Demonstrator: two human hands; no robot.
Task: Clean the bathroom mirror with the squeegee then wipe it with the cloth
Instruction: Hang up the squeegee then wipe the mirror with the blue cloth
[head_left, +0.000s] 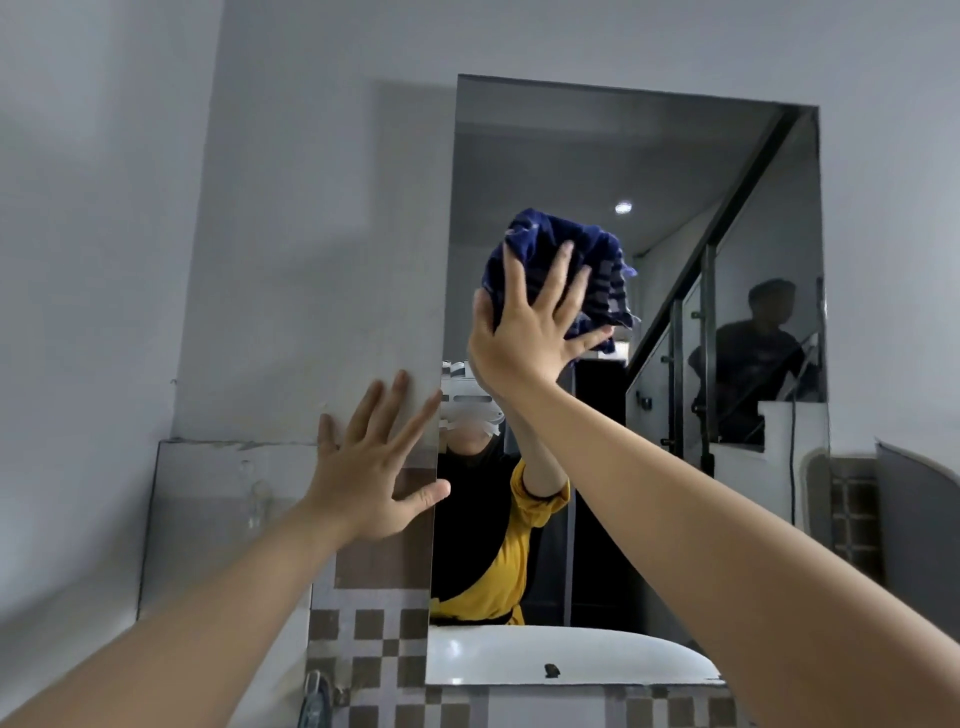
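On the upper middle of the mirror (675, 171): right hand (535, 332) presses a bunched dark blue cloth (566, 244) flat against the glass. Fingers spread and mostly straight over the cloth, thumb out to the left side. It's a flat-palm press, not a clench; the cloth is pinned between palm and mirror, and bulges out above and to the right of the fingers.

Left hand (369, 467) is lower down, at the mirror's left edge. Fingers splayed and straight, holding nothing. Palm sits against the grey wall (311, 234) beside the mirror, thumb tip reaching across onto the glass edge. Whether the palm is in full contact, can't tell.

Both forearms bare and raised.

Squeegee isn't anywhere I can see.

The mirror reflects a person in a yellow and black top with one arm up, a staircase railing and a second person seated at the right. Below the mirror: white basin (519, 654), a brown and white checkered tile band (374, 639), a metal tap fitting (317, 696) at lower left.
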